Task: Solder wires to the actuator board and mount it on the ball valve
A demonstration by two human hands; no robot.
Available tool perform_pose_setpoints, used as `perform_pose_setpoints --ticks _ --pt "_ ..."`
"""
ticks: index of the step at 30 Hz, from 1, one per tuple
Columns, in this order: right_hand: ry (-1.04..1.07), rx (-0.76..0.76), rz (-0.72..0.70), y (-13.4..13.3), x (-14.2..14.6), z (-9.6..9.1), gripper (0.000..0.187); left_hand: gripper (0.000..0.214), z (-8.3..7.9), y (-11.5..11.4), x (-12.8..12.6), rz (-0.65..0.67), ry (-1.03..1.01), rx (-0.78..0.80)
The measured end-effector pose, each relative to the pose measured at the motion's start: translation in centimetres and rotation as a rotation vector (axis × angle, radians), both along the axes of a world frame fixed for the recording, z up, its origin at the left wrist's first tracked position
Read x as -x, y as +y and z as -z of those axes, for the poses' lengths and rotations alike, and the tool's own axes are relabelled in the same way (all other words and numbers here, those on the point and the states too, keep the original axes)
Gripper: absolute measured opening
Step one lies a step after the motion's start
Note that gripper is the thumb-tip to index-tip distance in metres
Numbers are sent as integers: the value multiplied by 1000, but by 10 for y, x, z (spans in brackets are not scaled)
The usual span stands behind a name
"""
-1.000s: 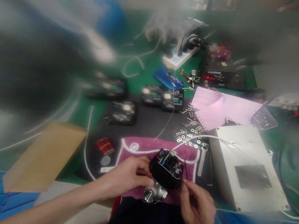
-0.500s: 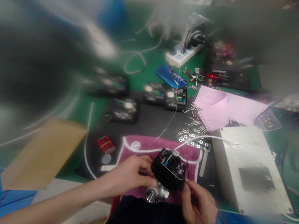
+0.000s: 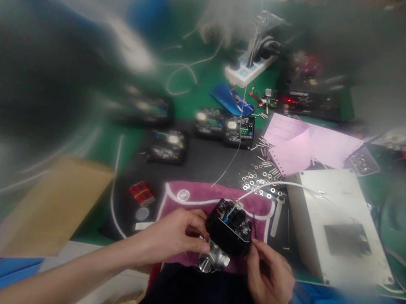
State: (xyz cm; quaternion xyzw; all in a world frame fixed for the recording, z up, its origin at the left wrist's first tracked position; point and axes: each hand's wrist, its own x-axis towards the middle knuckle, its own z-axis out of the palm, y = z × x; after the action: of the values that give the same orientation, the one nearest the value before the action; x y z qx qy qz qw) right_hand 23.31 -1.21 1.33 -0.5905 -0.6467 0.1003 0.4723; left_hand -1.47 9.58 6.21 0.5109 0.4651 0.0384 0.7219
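A black valve actuator (image 3: 228,233), its top uncovered and its circuit parts showing, sits tilted on a shiny metal valve body (image 3: 213,258) at the table's front edge. My left hand (image 3: 184,231) grips it from the left, with the thumb by the joint between housing and valve. At the housing's right side, my right hand (image 3: 270,277) has thumb and forefinger pinched on a thin dark rod (image 3: 255,226) that stands up along the housing; its kind is unclear. A white cable (image 3: 274,183) runs from the actuator. Beneath lies a purple cloth (image 3: 197,191) with white trim.
A beige metal box (image 3: 341,216) stands to the right, beside a wrench (image 3: 277,217) and a hex key (image 3: 288,229). Behind are loose washers (image 3: 259,180), pink papers (image 3: 302,141) and more actuators (image 3: 239,130). A red bundle (image 3: 141,194) and cardboard (image 3: 54,206) lie left.
The view has shifted slightly. Both hands stay at the actuator with nearly the same grip; the left thumb sits a touch further left.
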Motion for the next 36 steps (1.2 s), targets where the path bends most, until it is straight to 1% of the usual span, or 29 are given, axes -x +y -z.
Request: perform_pose_setpoints --ticks 5,13,22,29,36 --pt "-9 22 -3 0 -2 -1 17 8 0 -2 -2 -36 -10 4" --pt "-11 32 -6 0 0 -2 19 13 -2 -1 -7 -58 -40 50" --pt "-16 44 -6 -1 -1 0 20 13 -2 -2 -7 -63 -21 4" --pt "-11 42 1 0 0 -1 21 16 0 0 -5 -32 -34 25" --pt "3 55 -3 -2 0 0 24 10 -3 3 -1 15 -12 -13"
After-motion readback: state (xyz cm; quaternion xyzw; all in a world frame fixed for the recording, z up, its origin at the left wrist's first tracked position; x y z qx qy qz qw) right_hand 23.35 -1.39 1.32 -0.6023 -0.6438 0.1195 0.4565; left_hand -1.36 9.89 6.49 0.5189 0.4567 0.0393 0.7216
